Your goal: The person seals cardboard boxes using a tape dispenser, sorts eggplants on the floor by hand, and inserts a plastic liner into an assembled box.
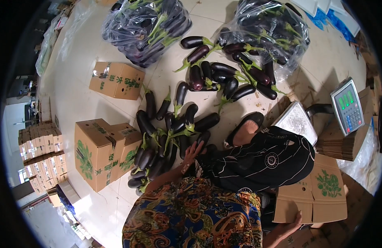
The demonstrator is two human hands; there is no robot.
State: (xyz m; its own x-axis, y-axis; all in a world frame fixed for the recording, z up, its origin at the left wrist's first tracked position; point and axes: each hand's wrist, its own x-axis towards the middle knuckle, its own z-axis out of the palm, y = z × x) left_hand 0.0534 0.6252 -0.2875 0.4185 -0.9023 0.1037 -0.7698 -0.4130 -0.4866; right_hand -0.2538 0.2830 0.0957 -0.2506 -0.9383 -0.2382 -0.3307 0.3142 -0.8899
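Head view: my left hand (192,155) reaches down, fingers spread loose, onto the eggplants (166,140) piled on the floor beside a closed box (100,152) — nothing gripped. My right hand (291,225) lies flat on a folded carton (319,192) by my knee, steadying it.

Bare floor (81,101) lies open left of the eggplant pile (166,136), between two closed cartons (103,151) (116,79). Right of the pile, a raised knee (261,159) and scale (296,122) block passage.
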